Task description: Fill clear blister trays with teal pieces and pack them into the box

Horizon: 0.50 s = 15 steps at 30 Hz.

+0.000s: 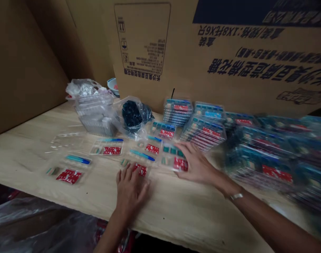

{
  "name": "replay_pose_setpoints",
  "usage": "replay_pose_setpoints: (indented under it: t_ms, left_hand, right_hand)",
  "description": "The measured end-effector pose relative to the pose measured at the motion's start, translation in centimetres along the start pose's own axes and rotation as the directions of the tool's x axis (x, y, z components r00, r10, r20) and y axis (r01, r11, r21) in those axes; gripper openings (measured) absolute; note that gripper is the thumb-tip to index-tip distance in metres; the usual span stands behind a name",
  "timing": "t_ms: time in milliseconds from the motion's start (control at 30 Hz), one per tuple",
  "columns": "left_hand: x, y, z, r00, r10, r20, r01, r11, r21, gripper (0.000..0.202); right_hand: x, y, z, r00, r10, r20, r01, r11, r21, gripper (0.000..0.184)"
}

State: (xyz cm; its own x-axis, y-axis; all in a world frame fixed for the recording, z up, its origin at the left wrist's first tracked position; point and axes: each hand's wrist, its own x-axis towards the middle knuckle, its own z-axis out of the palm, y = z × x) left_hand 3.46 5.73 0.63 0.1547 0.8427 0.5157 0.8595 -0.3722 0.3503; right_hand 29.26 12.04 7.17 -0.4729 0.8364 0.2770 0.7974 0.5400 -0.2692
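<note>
My left hand [130,188] lies flat on the wooden table [176,214], fingers stretched out, its tips on a clear plastic pack [139,165] that holds a blue pen and a red card. My right hand [197,165] rests to its right, fingers spread, touching another clear pack [174,158] with teal pieces and a red card. More such packs lie open on the table: one [70,168] at the left, one [109,147] behind it, one [151,144] in the middle.
Stacks of filled packs [202,131] crowd the right side, blurred further right [276,154]. A pile of empty clear trays [95,105] and a bag of dark pieces [134,114] stand at the back. Large cardboard boxes [229,52] wall the rear.
</note>
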Motion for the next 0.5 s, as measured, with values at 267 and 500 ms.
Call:
replay_pose_setpoints:
  t_ms: [267, 500]
  left_hand:
    - [-0.1, -1.7, 0.7, 0.991, 0.021, 0.134, -0.026, 0.999, 0.034, 0.034]
    - [0.3, -1.9, 0.5, 0.989, -0.032, 0.142, 0.043, 0.996, -0.074, 0.032]
  right_hand:
    - [14.4, 5.7, 5.7, 0.994, 0.112, -0.007, -0.11, 0.963, -0.247, 0.076]
    - [13.3, 6.9, 6.8, 0.992, 0.119, 0.039, -0.108, 0.971, -0.214, 0.083]
